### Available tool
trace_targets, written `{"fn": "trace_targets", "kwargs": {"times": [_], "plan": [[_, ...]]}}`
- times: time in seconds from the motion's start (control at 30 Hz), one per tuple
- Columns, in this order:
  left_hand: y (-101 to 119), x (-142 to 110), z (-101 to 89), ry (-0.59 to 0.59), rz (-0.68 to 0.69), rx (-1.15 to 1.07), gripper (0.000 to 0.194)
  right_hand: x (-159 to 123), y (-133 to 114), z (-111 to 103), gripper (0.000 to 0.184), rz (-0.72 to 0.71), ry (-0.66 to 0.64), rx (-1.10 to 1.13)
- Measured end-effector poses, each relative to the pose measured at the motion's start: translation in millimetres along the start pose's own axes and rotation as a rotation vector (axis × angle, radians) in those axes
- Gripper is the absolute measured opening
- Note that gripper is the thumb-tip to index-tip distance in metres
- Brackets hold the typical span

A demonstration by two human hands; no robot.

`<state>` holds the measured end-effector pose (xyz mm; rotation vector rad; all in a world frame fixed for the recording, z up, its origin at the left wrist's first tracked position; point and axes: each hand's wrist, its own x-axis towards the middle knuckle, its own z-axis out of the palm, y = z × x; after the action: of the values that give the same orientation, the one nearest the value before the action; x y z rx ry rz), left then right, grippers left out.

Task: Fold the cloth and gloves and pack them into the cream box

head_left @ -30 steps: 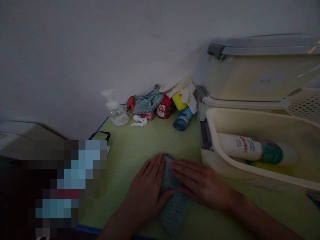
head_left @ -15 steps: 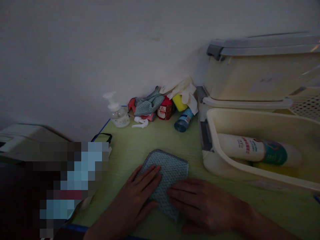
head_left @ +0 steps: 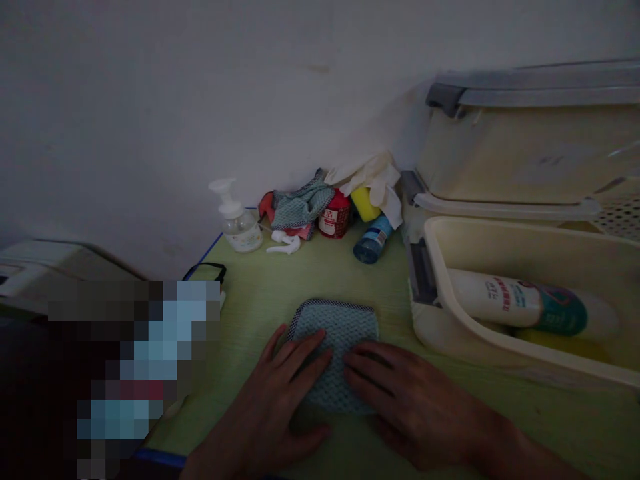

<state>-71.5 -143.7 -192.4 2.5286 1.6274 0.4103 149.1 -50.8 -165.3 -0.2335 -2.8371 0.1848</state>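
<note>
A blue-grey textured cleaning cloth (head_left: 340,320) with a dark checked edge lies folded into a rough square on the green tabletop. My left hand (head_left: 290,387) rests on its left side, fingers stretched out and apart. Across the cloth's right side lies my right hand (head_left: 405,393), its fingers extended over the fabric and its thumb partly hidden underneath. Neither hand grips the cloth; both press on it from above.
An open cream storage box (head_left: 435,267) on the right holds a white and green bottle (head_left: 530,303). Along the wall are a pump bottle (head_left: 243,230), a white spray nozzle (head_left: 285,243), crumpled cloths (head_left: 303,205), a red container (head_left: 334,217), white gloves (head_left: 373,177), a yellow sponge (head_left: 366,203) and a blue bottle (head_left: 373,240).
The cloth's near edge, formerly a trailing point, now looks straighter and squarer. My right hand has moved slightly up and right on it; the left has shifted a little right. The view shifted slightly.
</note>
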Motion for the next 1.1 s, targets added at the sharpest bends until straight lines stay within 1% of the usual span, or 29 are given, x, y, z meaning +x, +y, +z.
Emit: {"fn": "trace_targets", "kwargs": {"times": [0.1, 0.17, 0.23, 0.3, 0.37, 0.5, 0.57, 0.67, 0.73, 0.8, 0.9, 0.93, 1.0, 1.1], "plan": [[1, -1, -0.2, 0.009, 0.002, -0.012, 0.071, 2, 0, 1, 0.032, 0.035, 0.055, -0.055], [2, -1, -0.4, 0.023, -0.002, -0.02, 0.066, 3, 1, 2, 0.033, 0.07, 0.087, -0.083], [2, -1, -0.1, 0.041, -0.01, -0.022, 0.063, 3, 2, 3, 0.036, 0.099, 0.1, -0.081], [2, -2, 1.3, 0.065, -0.021, -0.022, 0.066, 3, 4, 4, 0.038, 0.119, 0.098, -0.068], [0, -4, 3.5, 0.109, -0.024, -0.02, 0.066, 1, 7, 5, 0.041, 0.125, 0.081, -0.051], [-3, -6, 5.6, 0.204, -0.029, -0.012, 0.055, -3, 10, 0, 0.047, 0.096, 0.0, 0.052], [-4, -6, 3.8, 0.241, -0.017, -0.011, 0.048, -4, 10, -4, 0.052, 0.084, -0.062, 0.111], [-4, -2, -0.6, 0.291, 0.028, -0.004, 0.04, -3, 8, -10, 0.056, 0.094, -0.151, 0.14], [-3, 0, -2.8, 0.313, 0.047, -0.001, 0.037, -2, 6, -11, 0.055, 0.083, -0.174, 0.138], [-3, 1, -3.9, 0.322, 0.054, 0.001, 0.037, -2, 6, -9, 0.05, 0.062, -0.141, 0.112], [-3, 1, -3.7, 0.319, 0.077, -0.002, 0.038, -2, 7, 1, 0.033, 0.061, 0.005, 0.028], [-3, 0, -3.5, 0.313, 0.079, -0.009, 0.038, -3, 8, 4, 0.031, 0.075, 0.053, 0.008], [-4, 0, -2.7, 0.303, 0.067, -0.036, 0.04, -4, 11, 9, 0.033, 0.109, 0.123, 0.007], [-5, 1, -1.3, 0.311, 0.017, -0.084, 0.044, -7, 13, 10, 0.039, 0.166, 0.144, 0.095]]}}
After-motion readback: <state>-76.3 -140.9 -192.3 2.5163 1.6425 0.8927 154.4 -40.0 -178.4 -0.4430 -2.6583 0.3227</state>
